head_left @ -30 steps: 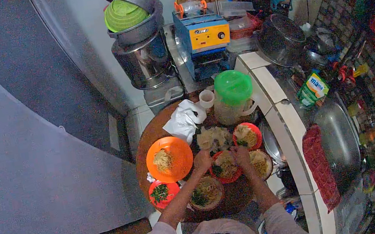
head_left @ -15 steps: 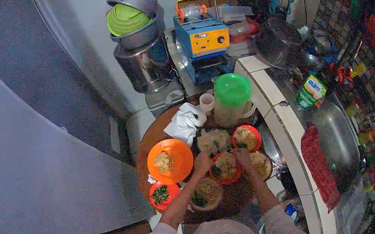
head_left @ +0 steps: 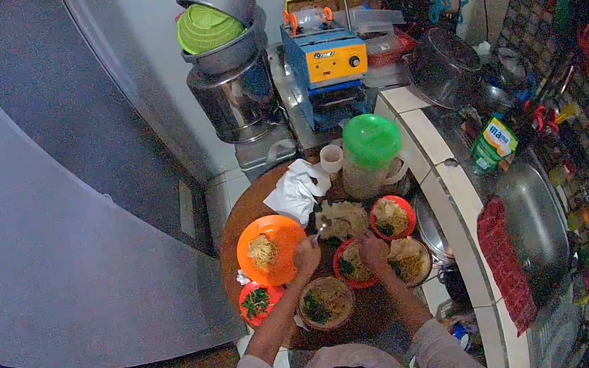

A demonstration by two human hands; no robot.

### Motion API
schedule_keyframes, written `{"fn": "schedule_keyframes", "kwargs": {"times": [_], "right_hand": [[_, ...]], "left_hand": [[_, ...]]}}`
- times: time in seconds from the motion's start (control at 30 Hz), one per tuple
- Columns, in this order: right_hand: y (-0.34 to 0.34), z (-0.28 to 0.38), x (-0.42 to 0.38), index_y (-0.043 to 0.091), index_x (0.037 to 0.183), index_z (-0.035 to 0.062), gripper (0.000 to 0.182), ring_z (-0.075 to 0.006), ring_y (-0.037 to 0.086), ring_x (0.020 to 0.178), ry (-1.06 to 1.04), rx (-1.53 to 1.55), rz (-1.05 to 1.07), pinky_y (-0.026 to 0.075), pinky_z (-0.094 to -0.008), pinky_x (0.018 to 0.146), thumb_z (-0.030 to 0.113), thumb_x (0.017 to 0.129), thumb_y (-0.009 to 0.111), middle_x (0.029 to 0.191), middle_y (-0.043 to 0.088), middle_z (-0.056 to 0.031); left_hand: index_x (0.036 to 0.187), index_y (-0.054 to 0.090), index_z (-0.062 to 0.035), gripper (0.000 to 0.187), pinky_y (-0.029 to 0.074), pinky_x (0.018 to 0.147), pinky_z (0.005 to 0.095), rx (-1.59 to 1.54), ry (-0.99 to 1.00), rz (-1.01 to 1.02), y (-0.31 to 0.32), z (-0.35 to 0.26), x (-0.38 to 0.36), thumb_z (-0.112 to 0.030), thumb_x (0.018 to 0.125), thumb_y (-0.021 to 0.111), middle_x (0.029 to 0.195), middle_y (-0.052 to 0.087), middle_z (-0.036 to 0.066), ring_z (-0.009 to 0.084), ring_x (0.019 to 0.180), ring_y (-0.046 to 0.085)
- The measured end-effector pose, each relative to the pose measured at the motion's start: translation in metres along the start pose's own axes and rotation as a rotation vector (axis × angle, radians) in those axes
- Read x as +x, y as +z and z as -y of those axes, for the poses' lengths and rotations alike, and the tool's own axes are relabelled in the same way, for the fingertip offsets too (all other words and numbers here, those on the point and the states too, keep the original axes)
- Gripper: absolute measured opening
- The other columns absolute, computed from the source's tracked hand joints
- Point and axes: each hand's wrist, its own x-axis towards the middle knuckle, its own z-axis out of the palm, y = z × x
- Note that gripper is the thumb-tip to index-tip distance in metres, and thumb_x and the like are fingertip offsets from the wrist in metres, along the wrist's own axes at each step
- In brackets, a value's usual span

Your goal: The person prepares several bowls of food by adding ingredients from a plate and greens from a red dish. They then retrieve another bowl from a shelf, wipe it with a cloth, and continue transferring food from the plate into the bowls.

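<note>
Left hand (head_left: 307, 253) pinches a spoon (head_left: 318, 233) aimed at the noodle pile (head_left: 342, 218) at 12 o'clock, probably for scooping, while right hand (head_left: 372, 249) rests fingers curled on the red bowl (head_left: 354, 264) mid-table (head_left: 238, 216), likely steadying it.

Place: a small food-preparation kitchen, cramped and dim.
Cooking gear: big steel pots (head_left: 234, 97) stacked far centre, a green colander (head_left: 206, 28) tucked in the top one.
Machine: a blue and yellow cup sealer (head_left: 326, 63) with a lever, far centre.
Counter: a white tiled counter (head_left: 442, 184) along the right, carrying a wok lid (head_left: 536, 219) and a packet (head_left: 493, 141).
Serving spot: a round wooden table (head_left: 247, 203) near centre, crowded with noodle bowls (head_left: 327, 302) and a green-lidded jug (head_left: 370, 153).
</note>
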Motion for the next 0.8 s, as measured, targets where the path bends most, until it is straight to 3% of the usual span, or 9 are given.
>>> {"fn": "schedule_keyframes", "kwargs": {"times": [0.07, 0.2, 0.3, 0.37, 0.4, 0.47, 0.57, 0.7, 0.8], "right_hand": [[-0.014, 0.010, -0.007, 0.056, 0.088, 0.0119, 0.018, -0.0288, 0.054, 0.062, 0.053, 0.193, 0.027, 0.044, -0.0389, 0.054, 0.023, 0.076, 0.049, 0.083, 0.050, -0.0113], [-0.029, 0.019, -0.011, 0.055, 0.092, 0.0138, 0.020, -0.0284, 0.055, 0.060, -0.009, 0.017, -0.048, 0.044, -0.0391, 0.051, 0.023, 0.076, 0.050, 0.080, 0.049, -0.0112], [-0.026, 0.021, -0.010, 0.055, 0.096, 0.0170, 0.022, -0.0274, 0.053, 0.053, -0.094, -0.124, -0.116, 0.044, -0.0372, 0.045, 0.025, 0.076, 0.049, 0.082, 0.050, -0.0102], [-0.026, 0.023, -0.002, 0.053, 0.100, 0.0193, 0.026, -0.0268, 0.050, 0.045, 0.195, -0.081, 0.253, 0.042, -0.0347, 0.040, 0.027, 0.075, 0.050, 0.084, 0.050, -0.0093], [-0.012, 0.016, -0.004, 0.053, 0.100, 0.0193, 0.026, -0.0268, 0.050, 0.045, 0.194, -0.080, 0.254, 0.042, -0.0347, 0.040, 0.027, 0.075, 0.050, 0.084, 0.050, -0.0093], [0.030, -0.011, -0.007, 0.054, 0.097, 0.0172, 0.024, -0.0265, 0.049, 0.042, -0.104, -0.183, -0.219, 0.042, -0.0333, 0.038, 0.028, 0.075, 0.050, 0.084, 0.050, -0.0092], [0.015, 0.008, -0.003, 0.056, 0.093, 0.0153, 0.021, -0.0271, 0.051, 0.045, 0.047, -0.089, -0.091, 0.042, -0.0348, 0.040, 0.027, 0.076, 0.049, 0.085, 0.050, -0.0099], [0.003, 0.007, -0.003, 0.056, 0.091, 0.0156, 0.019, -0.0272, 0.053, 0.049, -0.068, -0.121, -0.111, 0.043, -0.0368, 0.042, 0.026, 0.077, 0.048, 0.085, 0.050, -0.0097], [0.008, 0.003, -0.003, 0.056, 0.095, 0.0187, 0.021, -0.0272, 0.055, 0.053, 0.008, -0.158, 0.027, 0.045, -0.0385, 0.045, 0.027, 0.077, 0.047, 0.085, 0.050, -0.0103]], "left_hand": [[0.086, 0.058, -0.0041, 0.023, 0.043, 0.060, 0.0433, 0.123, -0.006, -0.138, -0.021, -0.020, -0.012, -0.021, 0.079, 0.044, 0.074, 0.055, 0.020, 0.0369, 0.069, 0.054], [0.087, 0.058, -0.0057, 0.021, 0.044, 0.059, 0.0430, 0.149, -0.092, -0.060, -0.023, 0.006, -0.011, -0.020, 0.079, 0.044, 0.077, 0.056, 0.019, 0.0356, 0.067, 0.055], [0.088, 0.057, -0.0061, 0.020, 0.045, 0.059, 0.0423, 0.194, 0.062, -0.105, -0.063, -0.029, -0.010, -0.018, 0.078, 0.044, 0.077, 0.056, 0.018, 0.0340, 0.067, 0.056], [0.087, 0.057, -0.0067, 0.019, 0.045, 0.058, 0.0421, 0.284, 0.127, -0.032, -0.075, -0.039, -0.004, -0.017, 0.077, 0.044, 0.075, 0.056, 0.018, 0.0340, 0.066, 0.056], [0.087, 0.057, -0.0067, 0.019, 0.045, 0.058, 0.0421, 0.284, 0.125, -0.032, -0.073, -0.035, -0.002, -0.017, 0.077, 0.044, 0.075, 0.056, 0.018, 0.0340, 0.066, 0.056], [0.086, 0.057, -0.0072, 0.018, 0.044, 0.056, 0.0427, 0.276, 0.269, -0.003, -0.064, -0.025, 0.006, -0.017, 0.076, 0.045, 0.072, 0.056, 0.016, 0.0330, 0.065, 0.056], [0.082, 0.058, -0.0075, 0.017, 0.044, 0.054, 0.0409, 0.475, 0.250, 0.154, -0.066, -0.038, 0.006, -0.017, 0.076, 0.045, 0.070, 0.057, 0.014, 0.0299, 0.063, 0.057], [0.074, 0.059, -0.0074, 0.018, 0.045, 0.050, 0.0379, 0.631, 0.293, 0.146, -0.057, -0.028, 0.006, -0.019, 0.077, 0.046, 0.063, 0.056, 0.013, 0.0260, 0.058, 0.057], [0.067, 0.059, -0.0073, 0.022, 0.044, 0.045, 0.0361, 0.432, 0.567, -0.089, -0.056, -0.023, 0.010, -0.022, 0.077, 0.047, 0.055, 0.054, 0.011, 0.0240, 0.051, 0.056]]}}
